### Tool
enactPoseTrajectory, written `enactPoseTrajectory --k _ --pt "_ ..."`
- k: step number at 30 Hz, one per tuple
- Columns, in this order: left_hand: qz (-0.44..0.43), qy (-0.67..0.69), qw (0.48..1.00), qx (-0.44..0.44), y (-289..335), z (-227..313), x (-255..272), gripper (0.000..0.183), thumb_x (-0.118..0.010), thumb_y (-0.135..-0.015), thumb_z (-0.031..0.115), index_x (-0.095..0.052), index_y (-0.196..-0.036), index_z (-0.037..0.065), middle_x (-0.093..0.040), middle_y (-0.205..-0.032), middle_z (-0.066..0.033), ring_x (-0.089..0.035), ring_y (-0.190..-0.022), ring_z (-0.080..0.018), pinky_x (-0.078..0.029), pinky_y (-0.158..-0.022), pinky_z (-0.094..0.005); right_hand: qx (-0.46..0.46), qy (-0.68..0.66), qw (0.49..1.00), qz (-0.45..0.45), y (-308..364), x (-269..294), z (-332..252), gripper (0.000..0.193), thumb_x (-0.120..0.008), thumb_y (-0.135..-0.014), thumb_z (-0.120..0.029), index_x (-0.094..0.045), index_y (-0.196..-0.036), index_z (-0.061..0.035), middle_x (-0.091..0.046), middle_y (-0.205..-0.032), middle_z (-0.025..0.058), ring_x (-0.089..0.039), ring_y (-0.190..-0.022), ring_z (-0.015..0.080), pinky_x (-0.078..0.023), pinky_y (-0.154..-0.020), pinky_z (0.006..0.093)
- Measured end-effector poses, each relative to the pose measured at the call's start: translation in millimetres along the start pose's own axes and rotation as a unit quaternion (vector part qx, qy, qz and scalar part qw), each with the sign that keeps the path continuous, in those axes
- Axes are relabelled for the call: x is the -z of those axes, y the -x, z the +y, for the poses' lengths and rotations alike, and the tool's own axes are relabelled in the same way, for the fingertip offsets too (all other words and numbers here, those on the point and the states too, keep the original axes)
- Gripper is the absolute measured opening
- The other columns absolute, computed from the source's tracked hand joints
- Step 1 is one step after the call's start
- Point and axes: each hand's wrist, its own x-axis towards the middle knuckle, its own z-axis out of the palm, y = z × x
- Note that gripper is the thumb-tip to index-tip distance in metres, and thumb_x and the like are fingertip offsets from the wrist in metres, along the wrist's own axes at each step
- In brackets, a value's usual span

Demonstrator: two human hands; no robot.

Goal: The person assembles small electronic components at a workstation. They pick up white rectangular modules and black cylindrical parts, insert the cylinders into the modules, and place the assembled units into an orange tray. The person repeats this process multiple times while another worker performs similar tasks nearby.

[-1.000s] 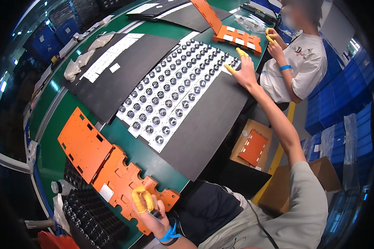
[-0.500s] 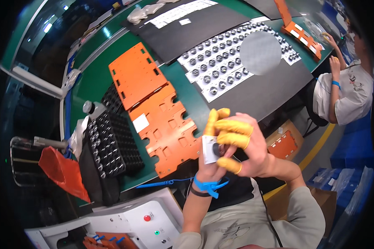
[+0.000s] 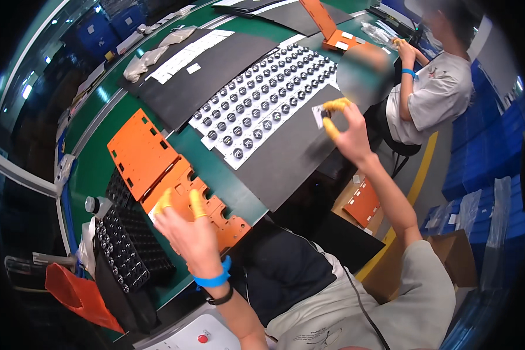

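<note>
My right hand [image 3: 351, 131], with yellow finger covers, pinches a small white plate [image 3: 317, 116] carrying a dark round part. It holds this above the right part of a dark grey mat [image 3: 291, 157]. On the mat lie rows of similar white plates [image 3: 256, 111], each row bearing several black round parts with shiny tops. My left hand [image 3: 191, 233] is open, its covered fingers apart, over the near end of an orange notched panel [image 3: 178, 186]. Nothing shows between its fingers. Whether they touch the panel I cannot tell. A blue band circles the left wrist.
A flat orange panel [image 3: 140, 154] adjoins the notched one. Left of my left hand stands a black tray [image 3: 128, 245] of small shiny parts, beside a red bag [image 3: 79, 294]. At the far right a co-worker [image 3: 434, 81] sits at the bench. An open carton [image 3: 455, 256] stands right.
My hands, earlier together around the white plate, are now apart. The right has carried the plate up and right over the mat; the left has moved left to the orange panel. The view has shifted.
</note>
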Motion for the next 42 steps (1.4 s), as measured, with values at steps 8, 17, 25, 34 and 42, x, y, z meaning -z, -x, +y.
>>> enactPoseTrajectory --k 8,17,25,34,42 --pt "0.0 -0.136 0.99 -0.041 -23.7 -56.1 -16.0 0.057 -0.07 -0.091 0.029 -0.051 -0.122 -0.016 -0.049 -0.122 -0.0352 -0.041 -0.124 -0.05 -0.034 -0.107 -0.0536 0.031 0.207 0.974 -0.084 -32.0 6.4 122.2 0.029 -0.071 -0.079 -0.01 -0.069 -0.108 -0.0065 -0.059 -0.109 0.0134 -0.053 -0.111 0.032 -0.041 -0.101 0.0428" --pt "-0.08 -0.154 0.981 0.088 -32.8 -66.3 -9.9 0.061 -0.065 -0.095 0.03 -0.049 -0.127 -0.019 -0.049 -0.136 -0.0363 -0.041 -0.13 -0.0491 -0.031 -0.113 -0.0493 0.044 0.225 0.965 -0.127 -51.2 -1.5 149.4 0.029 -0.071 -0.079 -0.007 -0.069 -0.108 -0.0059 -0.056 -0.112 0.0154 -0.05 -0.115 0.0329 -0.041 -0.101 0.0429" --pt "-0.017 -0.155 0.985 0.077 -35.7 -84.9 -10.5 0.047 -0.068 -0.092 0.02 -0.053 -0.122 -0.014 -0.057 -0.115 -0.0303 -0.052 -0.109 -0.0453 -0.041 -0.097 -0.0511 0.058 0.221 0.973 -0.026 -53.6 -8.3 145.2 0.035 -0.073 -0.083 -0.013 -0.069 -0.117 -0.0087 -0.056 -0.108 0.0144 -0.052 -0.109 0.0323 -0.04 -0.099 0.0417" --pt "0.057 -0.125 0.99 0.043 -47.5 -95.4 -9.7 0.044 -0.07 -0.087 0.008 -0.053 -0.124 -0.01 -0.056 -0.115 -0.028 -0.058 -0.107 -0.0431 -0.047 -0.091 -0.0471 0.041 0.196 0.98 0.014 -44.4 -12.3 142.4 0.03 -0.073 -0.082 -0.012 -0.071 -0.112 -0.0062 -0.059 -0.1 0.0105 -0.055 -0.099 0.0283 -0.044 -0.09 0.0392" --pt "0.082 0.108 0.99 0.034 -43.0 -73.7 9.1 0.042 -0.06 -0.092 -0.005 -0.053 -0.134 -0.002 -0.058 -0.099 -0.011 -0.061 -0.078 -0.0164 -0.051 -0.072 -0.028 0.054 0.176 0.982 0.031 -50.2 -5.7 132.2 0.025 -0.07 -0.084 -0.003 -0.069 -0.109 -0.0021 -0.06 -0.102 0.0127 -0.057 -0.099 0.0325 -0.045 -0.09 0.0402"
